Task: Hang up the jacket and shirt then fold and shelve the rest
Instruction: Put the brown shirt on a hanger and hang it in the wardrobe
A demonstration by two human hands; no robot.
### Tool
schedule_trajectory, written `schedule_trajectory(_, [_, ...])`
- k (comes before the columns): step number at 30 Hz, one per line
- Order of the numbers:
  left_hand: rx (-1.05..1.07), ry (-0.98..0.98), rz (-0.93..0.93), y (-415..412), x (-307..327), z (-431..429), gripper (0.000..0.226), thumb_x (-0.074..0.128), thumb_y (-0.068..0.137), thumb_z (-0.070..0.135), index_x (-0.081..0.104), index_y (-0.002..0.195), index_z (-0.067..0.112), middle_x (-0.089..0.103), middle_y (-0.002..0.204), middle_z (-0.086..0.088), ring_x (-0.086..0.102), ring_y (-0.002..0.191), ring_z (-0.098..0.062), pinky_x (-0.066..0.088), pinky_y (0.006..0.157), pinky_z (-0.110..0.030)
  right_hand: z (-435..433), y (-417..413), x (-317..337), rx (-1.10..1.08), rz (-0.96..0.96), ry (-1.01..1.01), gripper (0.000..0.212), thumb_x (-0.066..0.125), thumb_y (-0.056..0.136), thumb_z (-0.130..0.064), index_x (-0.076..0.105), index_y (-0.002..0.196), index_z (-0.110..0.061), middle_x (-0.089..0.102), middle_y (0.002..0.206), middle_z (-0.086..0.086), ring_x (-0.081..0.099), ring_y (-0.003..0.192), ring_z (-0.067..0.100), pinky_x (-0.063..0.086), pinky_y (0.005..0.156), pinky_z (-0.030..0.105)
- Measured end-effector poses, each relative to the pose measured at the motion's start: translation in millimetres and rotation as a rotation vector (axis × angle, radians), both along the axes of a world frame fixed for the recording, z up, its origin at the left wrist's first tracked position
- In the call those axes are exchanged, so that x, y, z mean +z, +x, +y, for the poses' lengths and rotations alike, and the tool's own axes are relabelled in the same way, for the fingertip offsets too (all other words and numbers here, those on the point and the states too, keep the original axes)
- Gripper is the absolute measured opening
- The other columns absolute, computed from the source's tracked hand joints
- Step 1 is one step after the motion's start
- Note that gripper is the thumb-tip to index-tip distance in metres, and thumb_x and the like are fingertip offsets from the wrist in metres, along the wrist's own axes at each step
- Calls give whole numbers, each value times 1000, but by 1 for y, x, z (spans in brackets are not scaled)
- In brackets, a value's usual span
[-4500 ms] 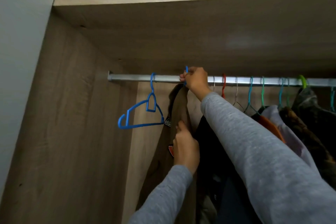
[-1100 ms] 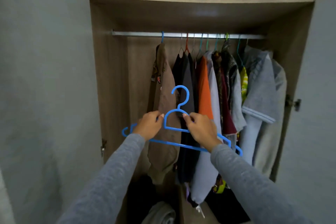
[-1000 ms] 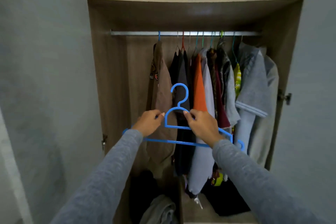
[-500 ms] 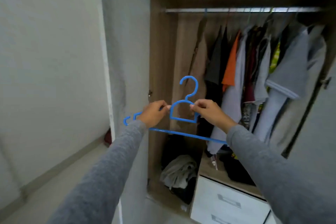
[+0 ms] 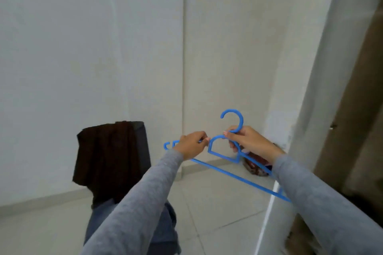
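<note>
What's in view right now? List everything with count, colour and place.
hanger: one, blue, held up before the wall corner
cloth: one, dark brown, draped over the chair, left
chair: one, black, left, by the wall
jeans: one, blue, below the cloth
bundle: one, dark red, on the floor in the corner
wardrobe door: one, whitish, right
left hand: one, grey sleeve, pinches the hanger
right hand: one, grey sleeve, grips the hanger's neck

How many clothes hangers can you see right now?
1. The blue hanger is held between both hands: left hand pinching its shoulder, right hand gripping below the hook. The wardrobe's inside is out of frame, so more may be hidden.
</note>
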State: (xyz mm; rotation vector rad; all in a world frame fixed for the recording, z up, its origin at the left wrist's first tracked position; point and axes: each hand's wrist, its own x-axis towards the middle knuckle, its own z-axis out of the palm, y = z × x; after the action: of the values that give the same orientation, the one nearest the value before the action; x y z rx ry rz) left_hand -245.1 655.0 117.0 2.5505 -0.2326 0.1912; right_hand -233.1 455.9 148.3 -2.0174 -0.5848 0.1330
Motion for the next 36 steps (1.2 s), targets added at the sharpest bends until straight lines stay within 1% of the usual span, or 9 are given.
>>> schedule_trajectory(3, [117, -5, 52, -12, -8, 76, 31, 36, 99, 35, 60, 101, 14, 62, 100, 0, 55, 100, -22, 36, 97, -37, 77, 10, -5, 97, 10, -9, 25, 57, 93, -31, 60, 72, -18, 57, 66, 1, 56, 60, 13, 47, 65, 25])
schedule_trajectory(7, [239, -53, 89, -30, -17, 194, 31, 38, 96, 43, 60, 86, 23, 62, 93, 3, 58, 98, -20, 36, 101, -43, 190, 19, -10, 203, 22, 1, 21, 57, 93, -29, 64, 79, -16, 63, 70, 0, 58, 61, 9, 49, 64, 21])
schedule_trajectory(11, [340, -116, 66, -43, -17, 307, 34, 39, 95, 45, 61, 84, 22, 64, 89, 5, 60, 94, -18, 38, 100, -47, 296, 30, -8, 281, 21, 20, 22, 57, 93, -30, 65, 85, -12, 64, 72, 0, 58, 61, 4, 51, 64, 18])
schedule_trajectory(17, [462, -187, 52, -52, -30, 415, 36, 37, 97, 44, 63, 88, 20, 65, 95, 2, 60, 95, -19, 47, 93, -40, 408, 47, -18, 323, 14, 58, 22, 58, 92, -28, 66, 98, -8, 65, 75, 2, 60, 64, 9, 51, 64, 21])
schedule_trajectory(24, [541, -228, 4, -26, -55, 489, 29, 40, 99, 33, 61, 95, 14, 61, 96, -3, 53, 82, -14, 43, 74, -25, 480, 81, -29, 302, 41, 118, 12, 59, 92, -24, 64, 93, -13, 64, 73, 0, 56, 57, 6, 47, 53, 16])
schedule_trajectory(27, [590, -244, -17, -3, -67, 511, 27, 40, 99, 30, 61, 98, 13, 59, 102, -7, 54, 95, -19, 46, 85, -32, 501, 109, -32, 277, 33, 125, 15, 57, 93, -24, 64, 94, -10, 63, 73, 1, 54, 55, 7, 44, 50, 15])
schedule_trajectory(29, [595, -240, -9, 13, -74, 523, 25, 40, 99, 29, 59, 105, 13, 56, 106, -6, 52, 101, -20, 43, 88, -29, 514, 129, -36, 244, 32, 140, 16, 57, 93, -24, 62, 93, -9, 63, 73, 3, 53, 55, 9, 43, 49, 16])
schedule_trajectory(32, [607, -214, -2, 46, -83, 548, 29, 41, 99, 29, 52, 123, 17, 47, 121, -3, 42, 117, -18, 34, 95, -25, 538, 169, -41, 205, 33, 163, 16, 56, 94, -25, 61, 91, -10, 63, 75, 4, 54, 55, 10, 43, 50, 17])
schedule_trajectory(36, [702, -235, -19, 105, -85, 581, 33, 43, 98, 26, 46, 130, 16, 39, 136, -6, 32, 128, -20, 29, 105, -33, 567, 230, -46, 124, 55, 207, 20, 56, 94, -27, 61, 100, -9, 63, 78, 4, 55, 56, 12, 44, 51, 19])
